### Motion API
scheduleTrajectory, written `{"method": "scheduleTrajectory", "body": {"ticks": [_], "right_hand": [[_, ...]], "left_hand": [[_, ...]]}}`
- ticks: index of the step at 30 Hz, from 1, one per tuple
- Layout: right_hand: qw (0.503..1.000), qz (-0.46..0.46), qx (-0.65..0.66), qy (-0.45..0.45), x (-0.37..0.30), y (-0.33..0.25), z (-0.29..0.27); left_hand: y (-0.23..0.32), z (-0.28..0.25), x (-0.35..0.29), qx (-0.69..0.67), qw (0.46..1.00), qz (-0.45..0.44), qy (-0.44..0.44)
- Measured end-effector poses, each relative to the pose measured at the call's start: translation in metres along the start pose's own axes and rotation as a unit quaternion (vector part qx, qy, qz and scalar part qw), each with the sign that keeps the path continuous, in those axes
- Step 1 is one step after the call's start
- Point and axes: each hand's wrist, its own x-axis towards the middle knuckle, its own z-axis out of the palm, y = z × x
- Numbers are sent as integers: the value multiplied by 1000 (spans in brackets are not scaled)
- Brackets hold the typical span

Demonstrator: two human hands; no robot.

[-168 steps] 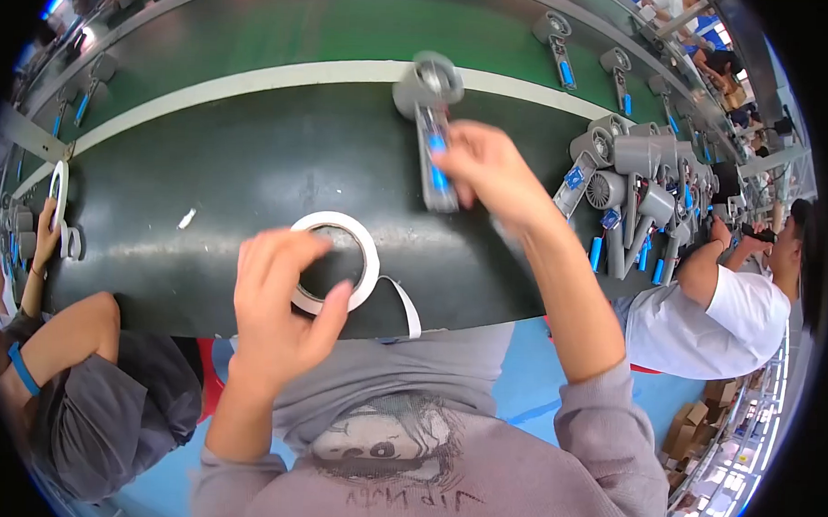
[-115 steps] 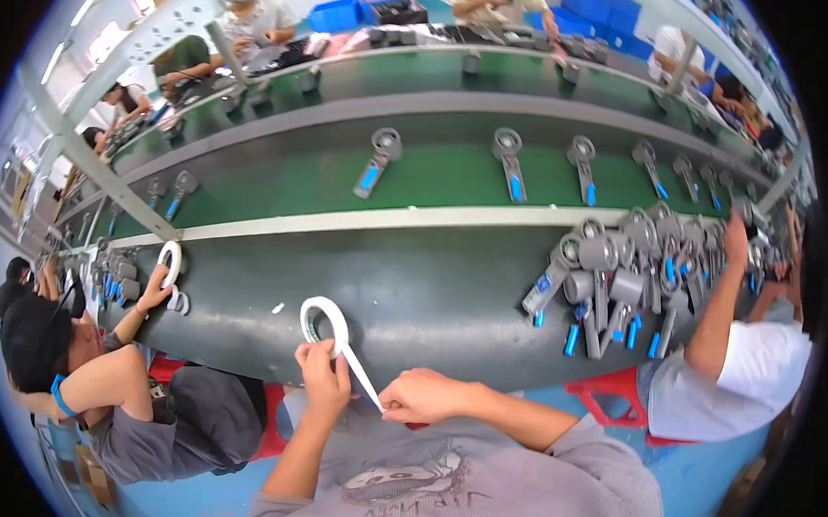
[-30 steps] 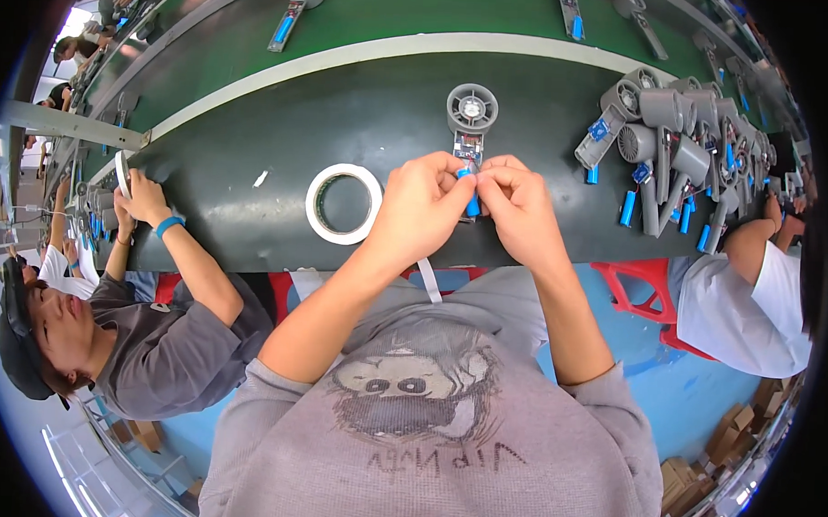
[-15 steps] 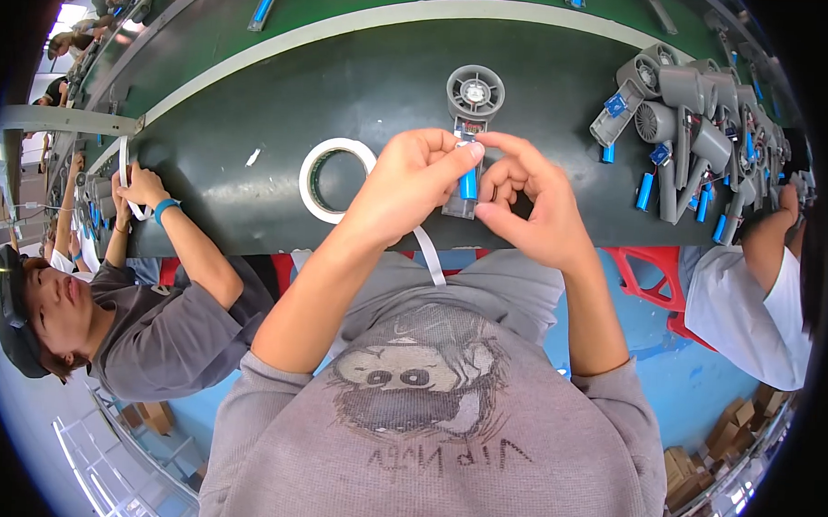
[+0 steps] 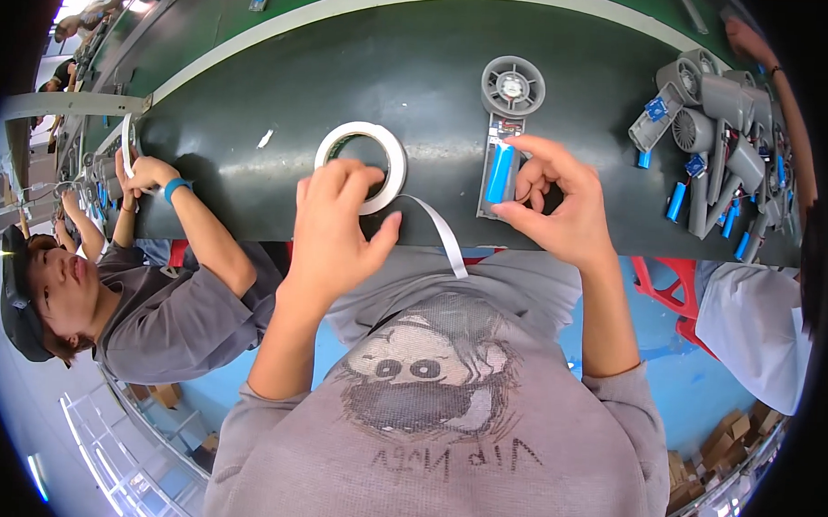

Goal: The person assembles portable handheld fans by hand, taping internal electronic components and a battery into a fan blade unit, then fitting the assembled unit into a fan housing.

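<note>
A grey handheld fan [image 5: 513,85] lies on the dark green bench, its round head at the far end and its narrow handle open toward me. In the handle sits a blue cylindrical battery [image 5: 500,174]. My right hand [image 5: 566,202] spans it, forefinger at the far end and thumb at the near end. To the left, my left hand [image 5: 335,227] hovers at the near side of a white tape roll [image 5: 396,158], thumb apart and fingers loosely bent, holding nothing I can see. A loose strip of tape [image 5: 444,234] runs from the roll over the bench edge toward my lap.
A heap of grey fan bodies [image 5: 725,101] with blue batteries is piled at the right. On the left a co-worker's hands [image 5: 151,173] handle white tape. Another person's arm [image 5: 789,107] reaches in at far right. A pale rail [image 5: 368,0] borders the bench's far side.
My left hand has left the fan and moved left to the tape roll. My right hand stays at the battery. At the far right, another person's arm has come over the heap.
</note>
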Motion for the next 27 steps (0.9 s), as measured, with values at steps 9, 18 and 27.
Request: {"method": "scheduleTrajectory", "body": {"ticks": [9, 18, 27], "right_hand": [[997, -54, 16, -44, 4, 7, 5], [997, -41, 29, -60, 4, 9, 2], [994, 1, -3, 106, -2, 13, -2]], "left_hand": [[-2, 5, -24, -101, 992, 45, -67], [3, 8, -14, -128, 985, 86, -79], [46, 16, -38, -18, 993, 112, -27]]}}
